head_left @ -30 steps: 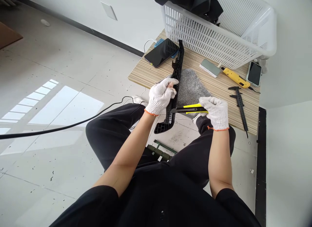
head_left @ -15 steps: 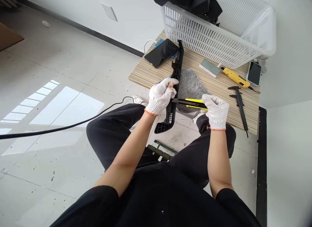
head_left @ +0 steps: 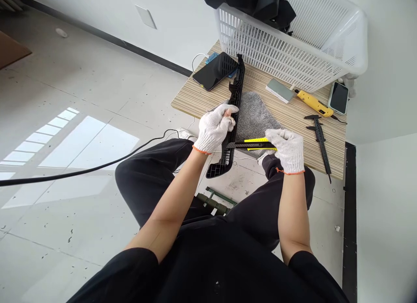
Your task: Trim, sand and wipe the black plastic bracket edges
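My left hand (head_left: 216, 125), in a white knit glove with a bare fingertip showing, is closed around the middle of a long black plastic part (head_left: 237, 86). The part stretches from the table down over my lap. My right hand (head_left: 287, 147), also gloved, grips a yellow and black utility knife (head_left: 256, 144). The knife points left, and its blade lies at the right edge of the black part, just below my left hand. A grey cloth (head_left: 256, 114) is under the part at the table's edge.
The wood-grain table (head_left: 190, 99) carries a black phone (head_left: 215, 71), a small grey-green box (head_left: 280, 90), a yellow power tool (head_left: 314, 103), a smaller phone (head_left: 339, 97) and a black caliper (head_left: 320, 142). A white basket (head_left: 293, 51) with black parts stands behind. A black cable (head_left: 97, 166) crosses at left.
My right hand has moved slightly left and the knife lower, so its blade sits further down the black part. My left hand keeps its hold in the same place.
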A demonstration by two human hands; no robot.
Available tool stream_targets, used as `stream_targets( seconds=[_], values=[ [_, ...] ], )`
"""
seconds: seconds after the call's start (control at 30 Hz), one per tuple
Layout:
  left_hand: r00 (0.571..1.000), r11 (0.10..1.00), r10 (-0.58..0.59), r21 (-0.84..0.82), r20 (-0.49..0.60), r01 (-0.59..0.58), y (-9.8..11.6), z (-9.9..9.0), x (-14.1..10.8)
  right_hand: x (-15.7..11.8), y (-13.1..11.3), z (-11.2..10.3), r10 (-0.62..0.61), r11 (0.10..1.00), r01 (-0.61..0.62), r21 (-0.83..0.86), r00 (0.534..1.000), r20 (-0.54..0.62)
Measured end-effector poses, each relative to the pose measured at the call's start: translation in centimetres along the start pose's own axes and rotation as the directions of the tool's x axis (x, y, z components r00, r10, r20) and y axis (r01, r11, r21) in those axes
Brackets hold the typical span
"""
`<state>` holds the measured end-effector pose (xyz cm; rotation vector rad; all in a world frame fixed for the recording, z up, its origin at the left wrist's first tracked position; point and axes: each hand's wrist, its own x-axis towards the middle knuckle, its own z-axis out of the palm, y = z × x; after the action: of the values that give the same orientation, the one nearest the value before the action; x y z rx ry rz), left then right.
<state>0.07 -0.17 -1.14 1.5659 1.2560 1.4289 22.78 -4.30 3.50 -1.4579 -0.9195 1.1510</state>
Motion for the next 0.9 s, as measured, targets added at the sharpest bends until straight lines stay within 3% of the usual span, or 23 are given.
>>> stream_targets(
  seconds=[0.2,0.47,0.77,0.9],
  values=[
    [1.0,1.0,-0.008,0.026,0.006,0.008,0.3,0.0,0.0,-0.1,0.0,0.0,-0.006,1.0,0.006,0.001,1.0,0.018],
    [1.0,0.999,-0.02,0.043,0.0,0.02,0.4,0.1,0.1,0.0,0.6,-0.1,-0.071,0.997,0.071,-0.004,0.996,-0.063],
    [1.0,0.996,-0.021,0.087,0.016,0.02,0.6,-0.1,0.1,0.0,0.5,-0.1,-0.05,0.999,0.05,0.008,0.998,-0.028],
    [1.0,0.997,-0.017,0.073,0.01,0.016,0.6,-0.1,0.1,-0.1,0.9,-0.2,-0.106,0.994,0.105,-0.017,0.994,-0.038]
  ],
)
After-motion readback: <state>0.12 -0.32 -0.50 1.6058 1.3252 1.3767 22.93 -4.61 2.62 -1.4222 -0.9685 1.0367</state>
